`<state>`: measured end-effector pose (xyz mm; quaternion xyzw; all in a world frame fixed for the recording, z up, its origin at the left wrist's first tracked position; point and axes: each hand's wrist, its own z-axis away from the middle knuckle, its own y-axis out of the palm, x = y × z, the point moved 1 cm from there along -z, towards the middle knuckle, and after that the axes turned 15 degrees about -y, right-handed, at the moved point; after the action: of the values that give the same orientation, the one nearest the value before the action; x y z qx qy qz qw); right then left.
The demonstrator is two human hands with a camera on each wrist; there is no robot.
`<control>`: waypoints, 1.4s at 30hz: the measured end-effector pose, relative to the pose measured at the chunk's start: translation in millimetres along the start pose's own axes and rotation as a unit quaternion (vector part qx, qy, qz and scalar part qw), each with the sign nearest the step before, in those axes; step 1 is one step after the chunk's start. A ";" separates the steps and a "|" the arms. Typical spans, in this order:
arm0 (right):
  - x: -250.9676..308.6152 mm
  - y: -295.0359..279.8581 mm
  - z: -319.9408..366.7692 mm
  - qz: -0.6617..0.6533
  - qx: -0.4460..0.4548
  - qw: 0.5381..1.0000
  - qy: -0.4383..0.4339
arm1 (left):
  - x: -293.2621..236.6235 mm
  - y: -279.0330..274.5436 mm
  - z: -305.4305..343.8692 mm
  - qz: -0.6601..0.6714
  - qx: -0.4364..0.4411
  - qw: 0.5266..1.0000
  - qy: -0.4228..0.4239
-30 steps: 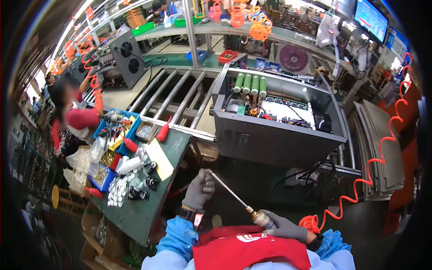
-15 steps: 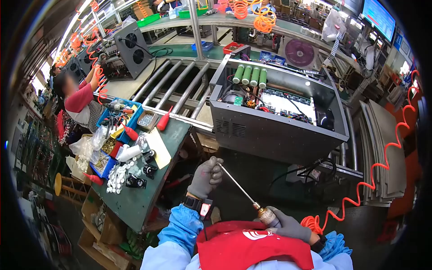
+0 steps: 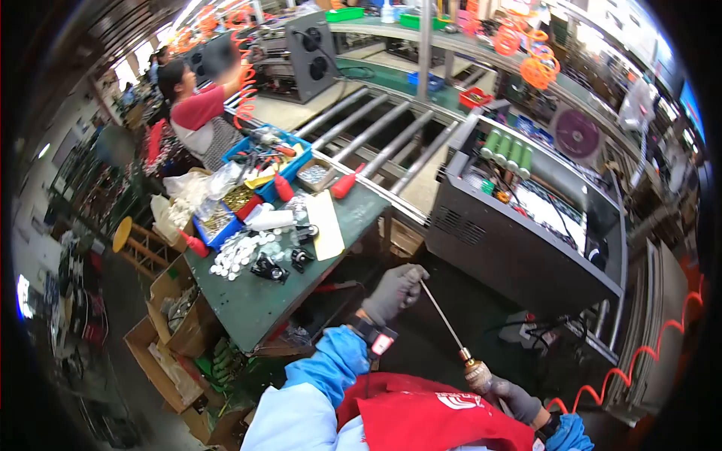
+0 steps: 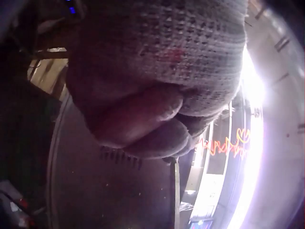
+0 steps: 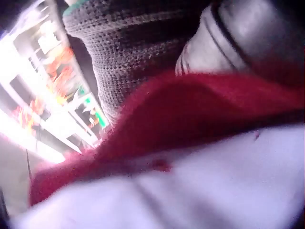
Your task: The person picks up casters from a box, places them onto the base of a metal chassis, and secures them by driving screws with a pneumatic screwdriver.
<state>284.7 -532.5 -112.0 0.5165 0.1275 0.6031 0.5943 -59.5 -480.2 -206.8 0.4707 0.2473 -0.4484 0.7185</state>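
Observation:
My gloved right hand (image 3: 515,398) grips the body of an air screwdriver (image 3: 477,374) low in front of the red apron (image 3: 421,413). From it a long thin metal shank slants up and left. At its far end, my gloved left hand (image 3: 392,293) pinches the tip with curled fingers. In the left wrist view the curled fingers (image 4: 147,117) fill the middle, with the grey case behind. The right wrist view is blurred; apron cloth covers much of it, with the knitted glove (image 5: 128,52) above.
Left stands a green table (image 3: 248,301) with white caps, black parts, red bottles and a blue bin (image 3: 301,159). Ahead are a roller conveyor (image 3: 361,143) and an open grey case (image 3: 519,248) with electronics. A red coiled hose (image 3: 639,361) hangs right. Another person (image 3: 199,113) works at far left.
The head view has swung left, so the table and case sit farther right in it. Both hands keep hold of the screwdriver; the left hand rose slightly at first.

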 end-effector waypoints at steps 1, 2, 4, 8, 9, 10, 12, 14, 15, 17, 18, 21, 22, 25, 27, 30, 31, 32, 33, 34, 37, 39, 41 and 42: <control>0.4 3.5 -10.3 0.042 -0.009 0.999 -0.014 | -0.6 6.0 4.8 -0.025 -0.063 0.998 0.011; 0.8 6.9 -20.6 0.084 -0.019 0.996 -0.026 | 10.1 6.3 -2.1 -0.028 -0.093 0.995 0.036; -13.9 -19.2 -30.6 0.176 -0.031 0.983 -0.031 | 19.9 -4.1 -5.1 -0.019 -0.119 0.992 0.026; -16.5 -20.9 -50.7 0.321 -0.042 0.946 -0.022 | 25.6 -39.4 7.5 0.088 -0.036 0.995 0.030; -16.0 -20.2 -54.6 0.318 -0.034 0.947 -0.029 | 28.1 -52.5 13.8 0.127 -0.071 0.989 0.040; -14.8 -18.0 -57.7 0.315 -0.028 0.948 -0.036 | 30.6 -67.4 21.9 0.166 -0.104 0.979 0.049; -11.3 -7.0 -62.0 0.307 -0.021 0.950 -0.050 | 28.9 -102.5 37.7 0.273 -0.156 0.947 0.067; -9.6 14.0 -64.1 0.310 0.011 0.944 -0.110 | 40.7 -156.2 48.5 0.356 -0.195 0.911 0.078; -9.3 20.0 -64.9 0.310 0.026 0.940 -0.140 | 49.7 -185.4 53.0 0.370 -0.214 0.900 0.080; -11.3 21.4 -67.6 0.282 0.007 0.951 -0.129 | 32.2 -212.2 72.8 0.409 -0.252 0.872 0.096; -14.5 21.8 -68.6 0.266 -0.004 0.956 -0.124 | 31.5 -232.0 76.4 0.390 -0.293 0.870 0.064; -22.9 16.2 -71.9 0.310 -0.105 0.943 -0.058 | 25.4 -268.0 61.6 0.363 -0.386 0.847 -0.026; -26.6 10.9 -73.8 0.315 -0.103 0.942 -0.052 | 19.7 -269.8 56.3 0.363 -0.390 0.845 -0.037; -38.3 2.2 -77.9 0.313 -0.101 0.943 -0.046 | 8.6 -276.4 40.3 0.386 -0.349 0.852 -0.056; -45.4 7.2 -79.8 0.290 -0.107 0.949 -0.055 | -2.1 -275.2 33.8 0.418 -0.321 0.847 -0.070; -49.8 20.8 -79.0 0.288 -0.118 0.949 -0.049 | -4.6 -274.9 31.0 0.449 -0.266 0.849 -0.079; -51.4 22.0 -77.0 0.297 -0.118 0.946 -0.053 | -1.5 -274.5 31.1 0.457 -0.257 0.847 -0.085; -52.8 22.4 -75.3 0.306 -0.116 0.943 -0.059 | 2.7 -271.3 33.3 0.456 -0.216 0.858 -0.097; -53.5 22.9 -74.1 0.315 -0.113 0.940 -0.068 | 2.7 -260.3 37.6 0.473 -0.169 0.854 -0.136; -53.1 25.3 -71.7 0.310 -0.110 0.941 -0.076 | -1.3 -239.3 41.2 0.440 -0.111 0.881 -0.129; -48.1 24.5 -50.2 0.299 -0.096 0.944 -0.103 | -12.5 -142.5 42.4 0.320 -0.046 0.938 -0.125; -41.8 10.7 -30.8 0.304 -0.073 0.942 -0.124 | -12.2 -82.9 29.5 0.245 0.000 0.961 -0.132; -36.3 1.1 -6.6 0.295 -0.092 0.937 -0.161 | -12.7 -19.6 15.9 0.205 0.046 0.964 -0.160; -35.1 -5.7 7.0 0.301 -0.100 0.932 -0.174 | -9.8 8.8 7.7 0.182 0.077 0.966 -0.164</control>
<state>285.0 -564.0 -129.9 0.5651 -0.2000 0.6642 0.4466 -57.0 -481.7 -191.9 0.4816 0.0006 -0.3990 0.7803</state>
